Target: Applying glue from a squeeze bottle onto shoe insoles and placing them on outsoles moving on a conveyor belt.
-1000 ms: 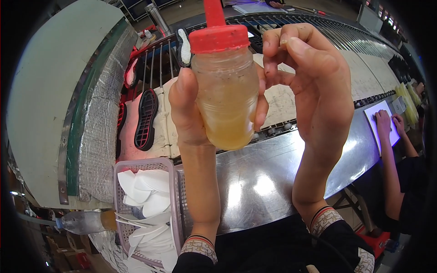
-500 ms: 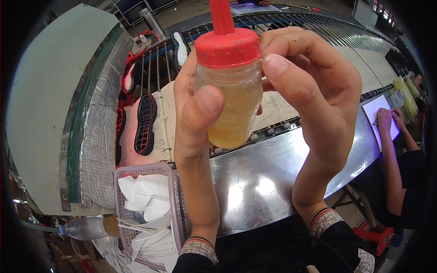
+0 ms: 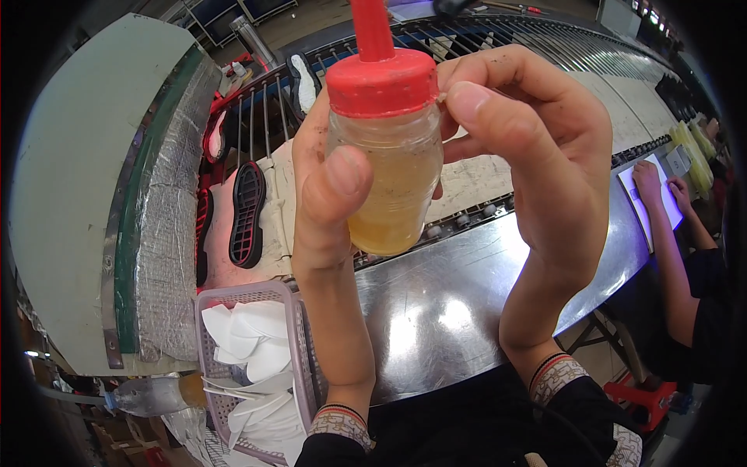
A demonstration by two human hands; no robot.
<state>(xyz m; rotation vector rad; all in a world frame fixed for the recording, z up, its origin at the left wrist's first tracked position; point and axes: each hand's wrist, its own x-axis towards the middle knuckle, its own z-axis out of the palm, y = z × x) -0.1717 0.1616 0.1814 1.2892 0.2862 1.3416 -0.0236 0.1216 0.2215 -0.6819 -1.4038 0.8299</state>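
A glass jar (image 3: 394, 183) with cloudy yellowish liquid is held up in front of me, nearly upright. Its red screw lid (image 3: 383, 84) carries a red upright stem that runs out of the top of the view. My left hand (image 3: 331, 179) is wrapped round the jar, thumb in front, most fingers hidden behind the glass. At the lid's lower right edge, thumb and forefinger of my right hand (image 3: 537, 132) pinch together. A tiny pale scrap seems to show at the thumb tip, too small to name.
A mesh basket (image 3: 298, 331) of white cut pieces (image 3: 257, 338) stands at lower left. Black-and-red shoe soles (image 3: 247, 214) lie on the conveyor beyond, beside a foil-lined hood (image 3: 175, 194). A steel counter (image 3: 436, 311) runs below my hands. At right, a co-worker's hands (image 3: 652, 183) rest on a white sheet.
The jar and both my hands have shifted slightly left. My right thumb tip has risen a little along the lid's edge. The co-worker's hands have moved apart, and a dark object appears at the far edge.
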